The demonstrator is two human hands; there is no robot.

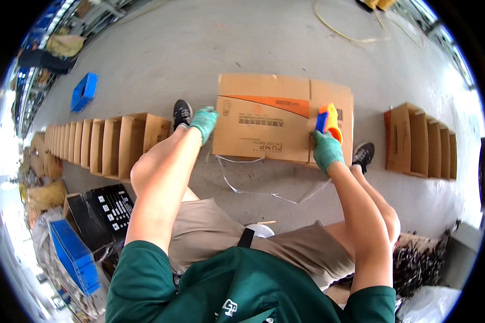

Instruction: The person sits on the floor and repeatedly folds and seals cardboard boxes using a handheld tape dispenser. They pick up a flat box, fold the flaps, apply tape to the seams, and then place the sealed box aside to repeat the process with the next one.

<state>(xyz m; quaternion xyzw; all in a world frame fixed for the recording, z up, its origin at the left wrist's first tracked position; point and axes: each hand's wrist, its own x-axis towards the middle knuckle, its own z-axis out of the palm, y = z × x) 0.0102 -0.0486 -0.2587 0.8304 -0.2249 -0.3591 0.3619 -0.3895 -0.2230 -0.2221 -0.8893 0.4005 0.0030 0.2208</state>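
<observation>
A brown cardboard box with an orange stripe lies on the floor between my feet, its printed face up. My left hand, in a green glove, grips the box's left edge; its fingertips are partly hidden there. My right hand, also gloved in green, is closed on a tape dispenser with orange and blue parts, over the right part of the box. A thin clear strip hangs in a loose loop at the near side of the box.
Rows of open cardboard boxes stand left and right. A blue crate is at the far left, another blue bin near left beside a black box. Dark parts lie near right; a yellowish hose curves across the far floor.
</observation>
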